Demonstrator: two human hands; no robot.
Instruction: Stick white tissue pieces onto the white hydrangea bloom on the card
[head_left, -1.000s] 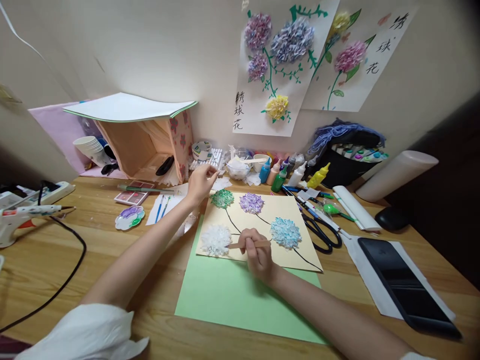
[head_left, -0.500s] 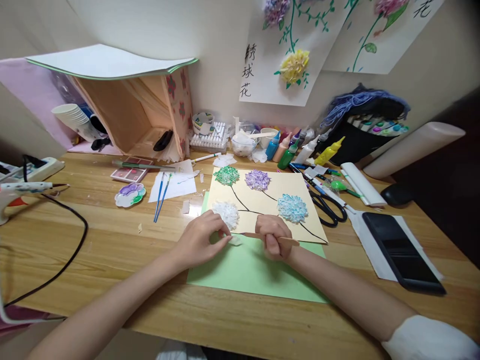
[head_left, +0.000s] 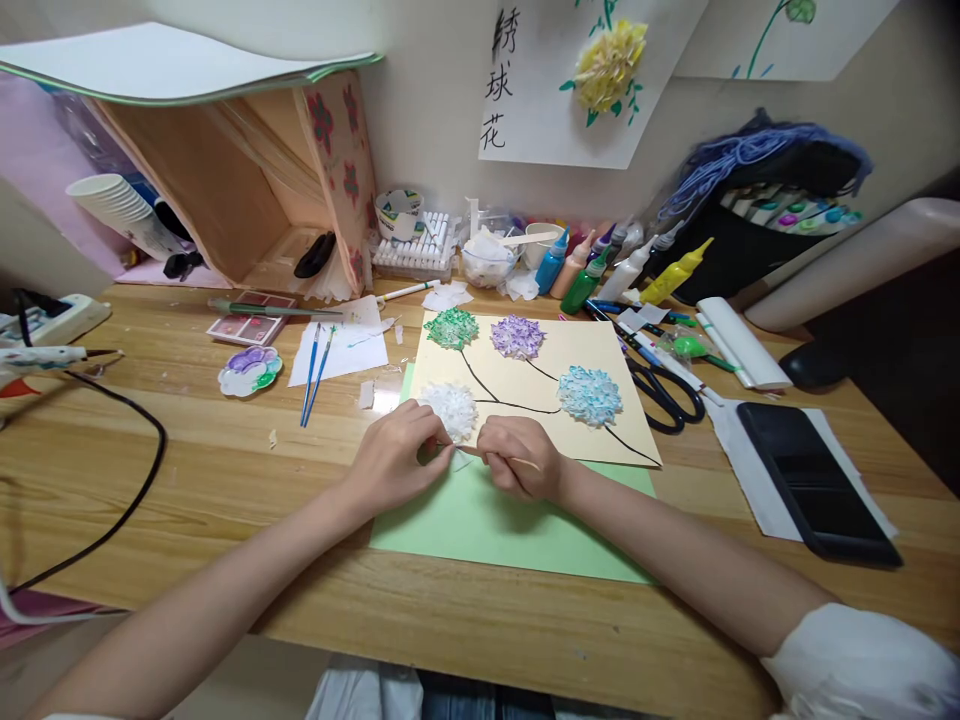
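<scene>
My left hand (head_left: 394, 455) pinches a small piece of thin white paper (head_left: 460, 460) just below the white flower. My right hand (head_left: 521, 458) is closed around a flat wooden craft stick (head_left: 525, 464), whose tip meets the paper at my left fingertips. Both hands are over the lower edge of a cream sheet (head_left: 517, 435) that lies on a green sheet (head_left: 487, 530). The cream sheet carries ruffled flowers in green (head_left: 451, 328), purple (head_left: 517, 338), blue (head_left: 590, 395) and white (head_left: 451, 411), with thin black stems between them.
To the left are two paintbrushes (head_left: 318, 378), a paint palette (head_left: 250, 371) and a glue gun (head_left: 45, 356) with a black cord. Behind stand a bowl of white paper bits (head_left: 487, 262) and paint bottles (head_left: 583, 284). Black-handled scissors (head_left: 667, 398) and a phone (head_left: 817, 480) lie right.
My right hand has moved left, bringing the craft stick's tip to the paper in my left fingers. The left hand keeps its pinch. The view has shifted slightly downward.
</scene>
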